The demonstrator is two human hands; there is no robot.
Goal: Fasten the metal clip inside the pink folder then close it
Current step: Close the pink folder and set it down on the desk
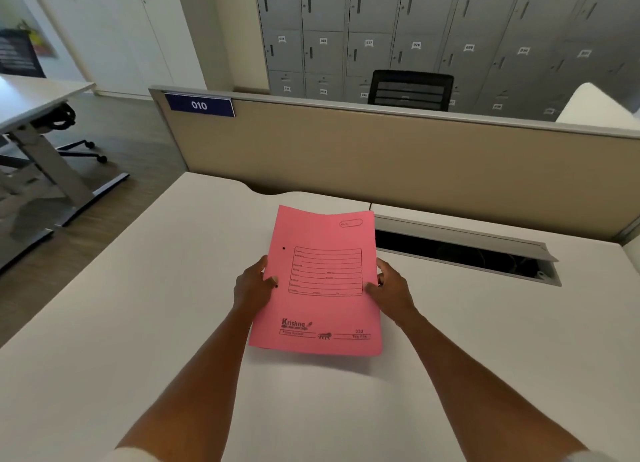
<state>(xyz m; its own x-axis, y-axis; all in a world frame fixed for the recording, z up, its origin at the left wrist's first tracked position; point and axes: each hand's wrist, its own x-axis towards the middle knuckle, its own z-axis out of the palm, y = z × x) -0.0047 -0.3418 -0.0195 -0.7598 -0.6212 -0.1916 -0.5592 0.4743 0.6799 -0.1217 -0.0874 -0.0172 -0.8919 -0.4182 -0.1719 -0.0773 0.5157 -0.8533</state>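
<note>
The pink folder (320,281) is closed, its printed front cover facing up, held a little above the white desk (145,306). My left hand (252,287) grips its left edge, thumb on the cover near two small dark holes. My right hand (389,290) grips the right edge, thumb on top. The metal clip is hidden inside the folder.
An open cable tray (464,250) with a raised grey lid lies in the desk just right of the folder. A beige partition (381,157) with a blue "010" sign stands behind. Grey lockers and a black chair are beyond it; another desk stands at left.
</note>
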